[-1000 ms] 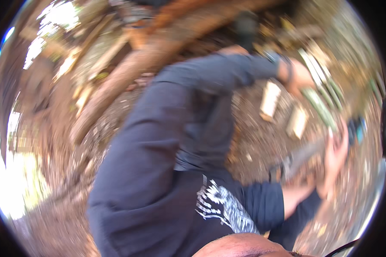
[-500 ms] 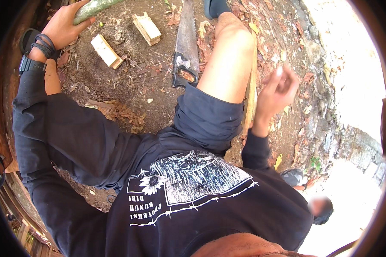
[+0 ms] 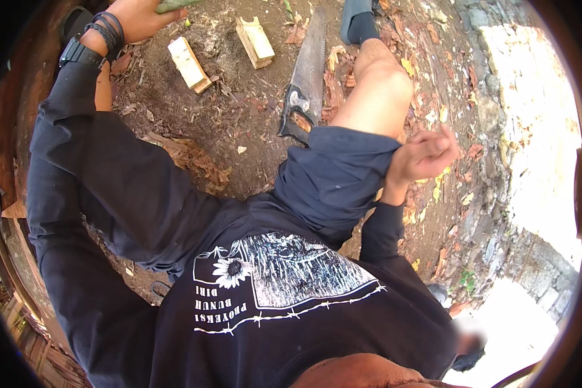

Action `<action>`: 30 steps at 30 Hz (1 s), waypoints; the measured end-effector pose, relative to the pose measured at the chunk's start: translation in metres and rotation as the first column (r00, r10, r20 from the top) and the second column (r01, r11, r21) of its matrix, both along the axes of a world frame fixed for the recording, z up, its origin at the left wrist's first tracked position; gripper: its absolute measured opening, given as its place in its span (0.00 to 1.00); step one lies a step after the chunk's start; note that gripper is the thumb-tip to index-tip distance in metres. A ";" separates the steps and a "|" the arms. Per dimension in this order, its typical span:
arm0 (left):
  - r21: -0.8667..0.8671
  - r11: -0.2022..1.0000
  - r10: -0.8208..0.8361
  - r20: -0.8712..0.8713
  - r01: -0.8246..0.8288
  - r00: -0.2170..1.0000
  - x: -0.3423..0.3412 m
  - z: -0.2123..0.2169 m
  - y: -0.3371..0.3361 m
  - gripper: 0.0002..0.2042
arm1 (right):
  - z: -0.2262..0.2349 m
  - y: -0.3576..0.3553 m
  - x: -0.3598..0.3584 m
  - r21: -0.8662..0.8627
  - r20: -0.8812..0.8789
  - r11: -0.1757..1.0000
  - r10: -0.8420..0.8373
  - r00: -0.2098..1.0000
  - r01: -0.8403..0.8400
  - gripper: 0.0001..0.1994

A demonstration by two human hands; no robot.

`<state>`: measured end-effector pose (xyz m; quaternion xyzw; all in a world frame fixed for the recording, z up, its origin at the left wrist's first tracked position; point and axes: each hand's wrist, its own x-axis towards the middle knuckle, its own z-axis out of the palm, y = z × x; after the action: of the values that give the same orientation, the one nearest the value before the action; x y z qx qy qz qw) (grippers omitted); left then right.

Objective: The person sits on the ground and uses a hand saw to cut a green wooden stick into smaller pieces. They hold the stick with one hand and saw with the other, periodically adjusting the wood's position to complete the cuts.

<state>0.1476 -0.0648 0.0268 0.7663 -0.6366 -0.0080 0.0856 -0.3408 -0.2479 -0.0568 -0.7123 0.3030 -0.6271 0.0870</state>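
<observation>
At the top left, my left hand (image 3: pixel 136 18) is closed round the end of a green branch (image 3: pixel 172 5), most of which lies beyond the picture's upper edge. My right hand (image 3: pixel 425 155) is beside my bent right knee, its fingers curled in loosely with nothing visible in them. On the ground between my legs lie two pale split wood blocks, one nearer my left hand (image 3: pixel 189 64) and a second block (image 3: pixel 255 43) to its right. A hand saw (image 3: pixel 310 64) with a black handle lies to the right of the blocks, next to my right leg.
Brown dry leaves (image 3: pixel 197 158) and wood chips litter the dirt. A stone edge (image 3: pixel 498 97) runs along the right, with bright ground past it. Behind me at the lower right is another person (image 3: pixel 470 343). Wooden slats (image 3: pixel 19 310) stand at the left rim.
My view has shifted, so the blocks and saw appear farther right and higher. My right hand has come in against my right thigh, fingers more curled. My left hand still grips the branch.
</observation>
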 end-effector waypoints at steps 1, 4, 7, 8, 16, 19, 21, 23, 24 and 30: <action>-0.031 0.999 -0.030 0.037 0.032 0.999 0.019 -0.025 0.000 0.23 | 0.014 -0.028 0.011 0.007 0.042 1.000 -0.009 0.999 0.008 0.22; -0.028 0.998 -0.064 0.028 0.065 0.998 0.024 -0.032 0.000 0.26 | 0.055 -0.123 0.063 -0.233 -0.006 0.970 -0.075 0.997 0.072 0.22; -0.117 0.992 -0.035 0.077 0.044 0.996 0.023 -0.032 0.006 0.25 | 0.062 -0.215 0.106 -0.080 -0.327 0.974 -0.225 0.918 0.211 0.21; -0.108 0.994 -0.022 0.068 0.029 0.997 0.022 -0.029 0.006 0.25 | 0.045 -0.254 0.110 -0.107 -0.454 0.967 -0.254 0.854 0.231 0.23; -0.107 0.993 0.051 0.033 -0.048 0.998 0.034 -0.026 0.010 0.28 | -0.121 -0.327 0.075 0.144 -0.817 0.878 -0.155 0.555 0.457 0.31; -0.075 0.997 0.028 -0.023 -0.030 0.999 0.031 -0.015 0.010 0.28 | -0.101 -0.335 0.071 0.098 -0.767 0.899 -0.205 0.608 0.426 0.25; -0.101 0.995 -0.013 -0.022 0.010 1.000 0.032 -0.018 0.006 0.28 | -0.076 -0.348 0.078 0.283 -0.720 0.891 -0.048 0.693 0.356 0.19; -0.104 0.994 0.013 0.017 -0.011 1.000 0.033 -0.024 0.010 0.28 | -0.036 -0.333 0.110 0.660 -0.545 0.734 0.319 0.775 0.162 0.16; -0.089 0.996 0.006 0.018 -0.004 1.000 0.031 -0.024 0.004 0.28 | -0.015 -0.315 0.121 0.782 -0.409 0.622 0.459 0.789 0.044 0.16; -0.102 0.994 0.057 0.063 -0.050 0.996 0.032 -0.029 0.013 0.31 | 0.103 -0.157 0.177 0.702 -0.631 0.671 0.741 0.231 -0.237 0.18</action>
<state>0.1794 -0.0520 -0.0017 0.7777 -0.6180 0.0514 0.1030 -0.1633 -0.4047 0.0458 -0.9409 0.1891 0.0078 0.2810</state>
